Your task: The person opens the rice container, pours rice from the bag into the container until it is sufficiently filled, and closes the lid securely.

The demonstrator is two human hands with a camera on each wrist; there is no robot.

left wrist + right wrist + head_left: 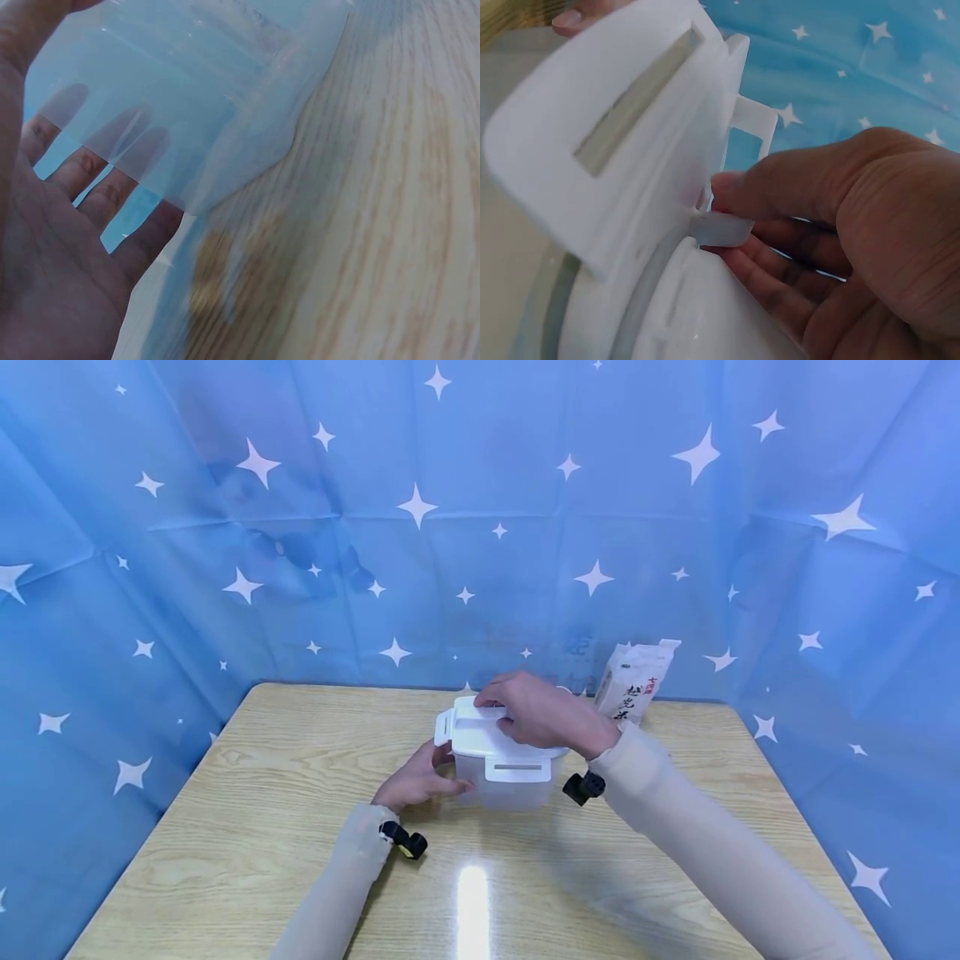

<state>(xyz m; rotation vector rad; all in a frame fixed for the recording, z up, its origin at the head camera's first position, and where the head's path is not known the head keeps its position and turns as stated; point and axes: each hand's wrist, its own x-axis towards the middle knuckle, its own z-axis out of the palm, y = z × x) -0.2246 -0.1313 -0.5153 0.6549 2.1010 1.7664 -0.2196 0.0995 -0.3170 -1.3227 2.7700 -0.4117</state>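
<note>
A clear plastic storage box [517,795] with a white lid [480,741] stands on the table. My left hand [422,781] holds the box at its left side, thumb toward the front; in the left wrist view its fingertips show through the clear wall [187,97]. From above, my right hand [540,710] reaches over the lid. In the right wrist view, its thumb and fingers pinch a small whitish tab [724,229] on the lid's top. The lid's side flaps, such as the slotted front flap [517,769], stick outward, unlatched.
Behind my right wrist, a white bag of rice [637,681] with printed characters stands near the table's back edge. The wooden table [285,793] meets a blue star-patterned curtain [495,568] at the back and sides.
</note>
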